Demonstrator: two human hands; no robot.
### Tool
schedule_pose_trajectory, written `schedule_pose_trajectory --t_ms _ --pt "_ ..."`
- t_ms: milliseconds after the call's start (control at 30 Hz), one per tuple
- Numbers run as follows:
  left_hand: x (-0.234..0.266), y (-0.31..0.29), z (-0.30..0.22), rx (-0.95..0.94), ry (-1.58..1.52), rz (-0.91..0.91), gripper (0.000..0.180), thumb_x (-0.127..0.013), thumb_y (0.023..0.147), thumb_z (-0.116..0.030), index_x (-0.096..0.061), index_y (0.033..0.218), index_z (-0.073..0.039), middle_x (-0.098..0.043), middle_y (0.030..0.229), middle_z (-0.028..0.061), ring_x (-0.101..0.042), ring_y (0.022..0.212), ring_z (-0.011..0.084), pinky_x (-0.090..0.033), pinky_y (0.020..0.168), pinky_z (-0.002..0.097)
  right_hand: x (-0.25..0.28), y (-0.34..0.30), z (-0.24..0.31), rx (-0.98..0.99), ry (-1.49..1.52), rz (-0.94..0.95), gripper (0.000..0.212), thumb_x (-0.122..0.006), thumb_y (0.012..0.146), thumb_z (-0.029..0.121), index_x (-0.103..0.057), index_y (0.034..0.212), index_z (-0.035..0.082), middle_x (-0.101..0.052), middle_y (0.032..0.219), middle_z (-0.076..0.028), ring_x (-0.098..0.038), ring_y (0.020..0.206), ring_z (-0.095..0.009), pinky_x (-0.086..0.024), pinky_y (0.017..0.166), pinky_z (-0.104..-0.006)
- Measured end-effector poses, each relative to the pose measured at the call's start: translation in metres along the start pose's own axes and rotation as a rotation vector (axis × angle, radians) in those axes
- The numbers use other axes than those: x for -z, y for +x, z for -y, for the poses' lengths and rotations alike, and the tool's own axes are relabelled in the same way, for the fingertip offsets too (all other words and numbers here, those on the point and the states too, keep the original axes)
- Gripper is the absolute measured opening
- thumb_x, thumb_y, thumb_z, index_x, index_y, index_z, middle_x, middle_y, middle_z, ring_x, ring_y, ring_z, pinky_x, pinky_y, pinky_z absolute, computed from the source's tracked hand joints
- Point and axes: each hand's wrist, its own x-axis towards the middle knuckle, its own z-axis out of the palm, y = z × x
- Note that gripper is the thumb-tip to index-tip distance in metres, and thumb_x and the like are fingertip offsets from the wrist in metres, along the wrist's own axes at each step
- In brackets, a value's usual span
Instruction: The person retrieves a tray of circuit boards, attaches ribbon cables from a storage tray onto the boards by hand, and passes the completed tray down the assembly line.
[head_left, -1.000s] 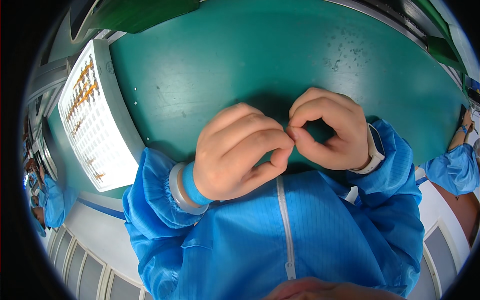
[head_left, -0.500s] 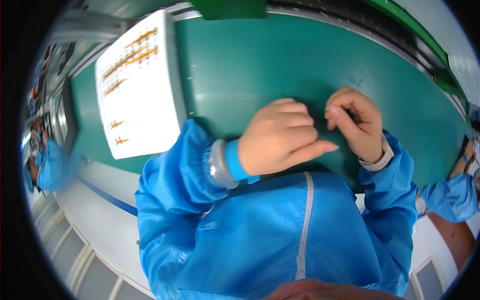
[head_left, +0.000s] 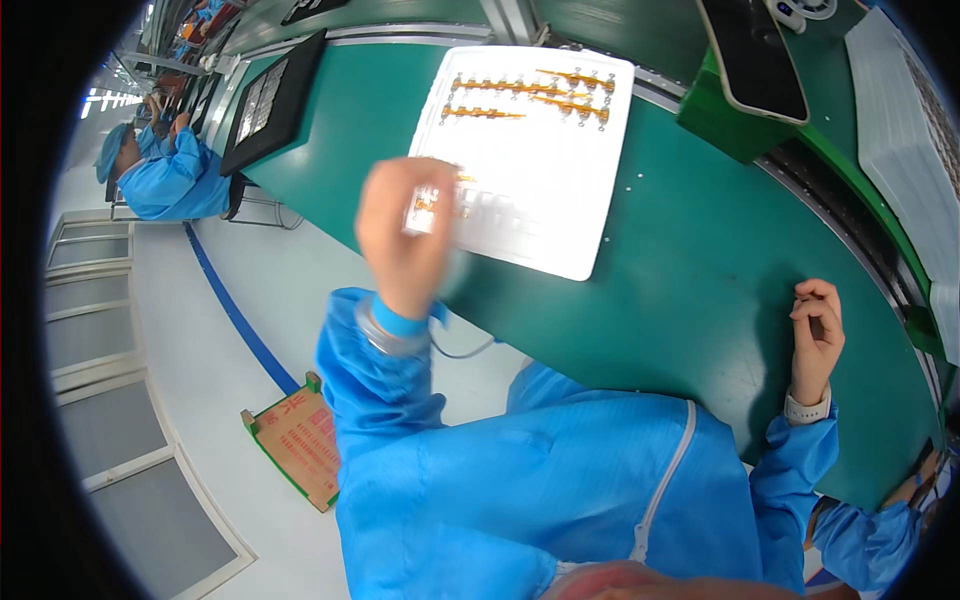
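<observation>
My left hand (head_left: 395, 240) is over the near left edge of a white tray (head_left: 560, 215). Motion blurs its curled fingers, so whether they grip anything cannot be made out. Several amber strips with small metallic parts (head_left: 490, 85) lie in rows toward the tray's far side. A few smaller amber pieces (head_left: 424, 203) show beside my left hand. Well to the right, my right hand (head_left: 820, 330) hovers over the green table (head_left: 680, 300), fingers bent in toward the thumb. Anything between those fingertips is too small or hidden to see.
A phone (head_left: 755, 60) rests on a green block (head_left: 725, 115) at the table's far side. White stacked sheets or trays (head_left: 905, 120) stand far right. A black panel (head_left: 275, 100) lies far left. Co-workers in blue sit left (head_left: 175, 180) and lower right (head_left: 865, 540). A cardboard piece (head_left: 300, 445) lies on the floor.
The view has swung left. My hands, close together before, are now far apart: the left has moved to the tray, and the right stays over the table at the right.
</observation>
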Motion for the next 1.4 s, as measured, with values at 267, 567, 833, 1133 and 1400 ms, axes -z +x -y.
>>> schedule_pose_trajectory --t_ms 267,567,833,1133,1400 --pt "0.047 0.007 0.245 0.605 0.664 0.049 0.071 -0.072 0.076 -0.043 -0.05 0.123 0.004 -0.056 0.118 0.0244 -0.05 0.114 0.0367 -0.04 0.096 0.044 -0.034 0.029 0.043 0.118 -0.579 0.165 0.027 -0.061 0.077 0.002 -0.063 0.104 0.002 -0.053 0.127 -0.017 -0.047 0.123 -0.035 -0.036 0.102 -0.0443" --pt "0.119 0.051 0.384 0.638 1.297 0.069 0.062 -0.053 0.078 -0.069 -0.052 0.129 -0.032 -0.053 0.129 0.0133 -0.047 0.118 0.0386 -0.042 0.093 0.0512 -0.042 0.032 0.045 0.114 -0.794 0.281 0.039 -0.061 0.073 0.007 -0.06 0.113 0.005 -0.049 0.13 -0.019 -0.046 0.123 -0.038 -0.034 0.104 -0.0524" --pt "0.141 0.077 0.41 0.232 1.418 0.624 0.034 -0.049 0.092 -0.036 -0.05 0.096 -0.002 -0.065 0.081 0.0232 -0.064 0.078 0.0411 -0.051 0.068 0.0519 -0.039 0.035 0.043 0.09 -0.778 0.289 0.039 -0.062 0.072 0.008 -0.059 0.111 0.005 -0.05 0.127 -0.019 -0.046 0.122 -0.039 -0.035 0.103 -0.0531" --pt "0.154 0.052 0.33 0.28 1.236 0.729 0.035 -0.063 0.079 -0.031 -0.052 0.096 -0.002 -0.065 0.083 0.0247 -0.063 0.08 0.0421 -0.049 0.069 0.0516 -0.035 0.04 0.042 0.048 -0.707 0.281 0.038 -0.063 0.074 0.007 -0.059 0.112 0.004 -0.049 0.129 -0.017 -0.045 0.123 -0.036 -0.034 0.105 -0.0492" --pt "0.203 -0.103 0.163 0.287 1.039 0.305 0.038 -0.066 0.077 -0.019 -0.057 0.113 -0.008 -0.067 0.098 0.0155 -0.063 0.089 0.0346 -0.051 0.076 0.0392 -0.035 0.031 0.042 0.076 -0.742 0.255 0.037 -0.061 0.079 0.007 -0.058 0.115 0.004 -0.048 0.133 -0.013 -0.042 0.127 -0.034 -0.033 0.106 -0.0448"
